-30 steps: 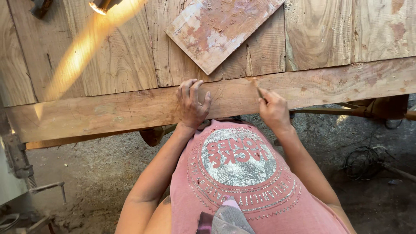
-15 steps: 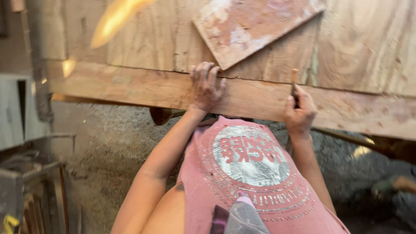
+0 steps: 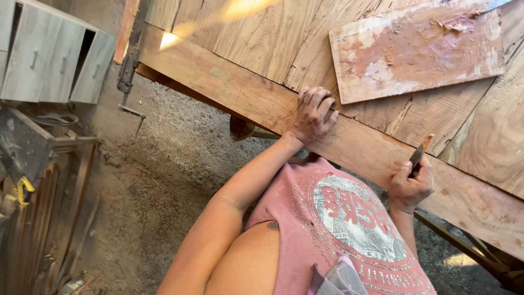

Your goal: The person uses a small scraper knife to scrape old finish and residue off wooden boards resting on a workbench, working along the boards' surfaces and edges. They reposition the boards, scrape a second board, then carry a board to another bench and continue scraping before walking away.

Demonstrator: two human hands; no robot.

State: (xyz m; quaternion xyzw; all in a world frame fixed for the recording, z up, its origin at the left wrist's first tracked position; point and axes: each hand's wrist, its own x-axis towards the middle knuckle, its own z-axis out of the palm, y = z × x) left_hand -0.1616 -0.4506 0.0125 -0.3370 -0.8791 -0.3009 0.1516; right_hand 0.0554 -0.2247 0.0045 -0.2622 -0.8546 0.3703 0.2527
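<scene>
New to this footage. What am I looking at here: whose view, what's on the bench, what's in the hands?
There is no machine: a person works with bare hands, filmed by one camera on their head looking down, so the pink shirt fills the bottom. The left hand rests flat on the front plank of a wide wooden worktop. The right hand grips a small putty knife, blade pointing up. A filler-smeared board lies on the worktop. A metal clamp hangs off the plank's end. Grey cabinets stand on the dirt floor.
</scene>
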